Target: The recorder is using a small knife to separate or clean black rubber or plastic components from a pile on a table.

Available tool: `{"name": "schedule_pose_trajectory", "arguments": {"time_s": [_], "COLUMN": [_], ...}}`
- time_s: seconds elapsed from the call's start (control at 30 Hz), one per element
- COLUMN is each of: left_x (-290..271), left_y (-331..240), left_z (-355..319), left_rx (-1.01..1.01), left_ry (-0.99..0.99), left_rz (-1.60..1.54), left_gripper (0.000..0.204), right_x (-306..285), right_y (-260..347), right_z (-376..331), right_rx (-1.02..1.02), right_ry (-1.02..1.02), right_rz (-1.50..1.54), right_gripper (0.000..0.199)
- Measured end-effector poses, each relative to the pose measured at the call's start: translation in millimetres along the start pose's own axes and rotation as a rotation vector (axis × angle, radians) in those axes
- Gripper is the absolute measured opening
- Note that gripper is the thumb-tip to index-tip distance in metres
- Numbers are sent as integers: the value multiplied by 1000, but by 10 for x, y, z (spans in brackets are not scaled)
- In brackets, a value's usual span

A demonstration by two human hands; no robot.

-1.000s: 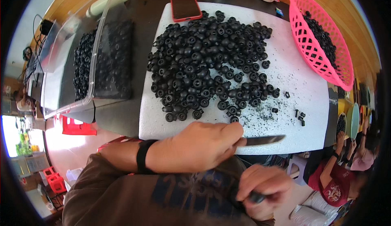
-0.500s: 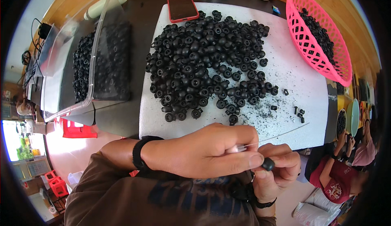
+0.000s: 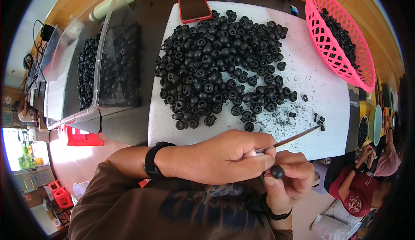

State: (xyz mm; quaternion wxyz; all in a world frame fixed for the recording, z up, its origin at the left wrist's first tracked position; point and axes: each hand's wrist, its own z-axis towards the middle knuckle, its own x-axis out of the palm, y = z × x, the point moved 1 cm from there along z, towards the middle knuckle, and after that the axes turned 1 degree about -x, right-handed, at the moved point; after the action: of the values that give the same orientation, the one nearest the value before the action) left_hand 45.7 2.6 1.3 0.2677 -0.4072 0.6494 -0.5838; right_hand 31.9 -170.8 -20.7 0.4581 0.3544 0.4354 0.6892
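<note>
My left hand (image 3: pixel 220 155) is closed around the pale handle (image 3: pixel 255 152) of a knife. Its thin, narrow blade (image 3: pixel 298 136) points right and away, over the white foam sheet (image 3: pixel 333 101). Just right of it, my right hand (image 3: pixel 292 181) pinches a small round black rubber part (image 3: pixel 277 171) between thumb and fingers. My left thumb is close to this part; whether it touches is unclear. Beyond my hands lies a big heap of similar black parts (image 3: pixel 216 62), many with a hole and a small stub. Small black offcuts (image 3: pixel 319 120) and crumbs are scattered to the heap's right.
A clear plastic bin (image 3: pixel 97 88) holding black parts stands left. At the far right is a pink basket (image 3: pixel 315 32) with more parts. A red-edged phone (image 3: pixel 194 7) lies at the sheet's far edge. Another person in a red shirt (image 3: pixel 352 190) sits to the right.
The knife blade has turned, showing its dark flat side instead of a thin edge line. The black part in my right hand has shifted slightly left and up.
</note>
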Motion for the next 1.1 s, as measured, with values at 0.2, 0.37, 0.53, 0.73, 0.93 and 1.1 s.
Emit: {"name": "schedule_pose_trajectory", "arguments": {"time_s": [0.2,0.37,0.53,0.73,0.93,1.1], "left_x": [37,91,91,94,106,130], "left_y": [-39,-40,-47,-38,-15,3], "left_z": [-118,-157,-162,-156,-151,-146], "left_rx": [233,313,295,304,298,168], "left_ry": [-175,-216,-205,-206,-216,-186], "left_rz": [524,684,727,714,685,676], "left_gripper": [9,14,16,17,18,17], "right_x": [-17,-12,25,-7,-52,-40], "right_y": [-52,-1,7,-9,4,15], "right_z": [-25,13,23,4,18,-42], "right_rx": [-51,-137,-156,-179,-220,-216], "right_ry": [-61,15,45,31,115,91], "right_rz": [-83,-314,-371,-351,-402,-361], "right_gripper": [36,32,29,38,37,34]}}
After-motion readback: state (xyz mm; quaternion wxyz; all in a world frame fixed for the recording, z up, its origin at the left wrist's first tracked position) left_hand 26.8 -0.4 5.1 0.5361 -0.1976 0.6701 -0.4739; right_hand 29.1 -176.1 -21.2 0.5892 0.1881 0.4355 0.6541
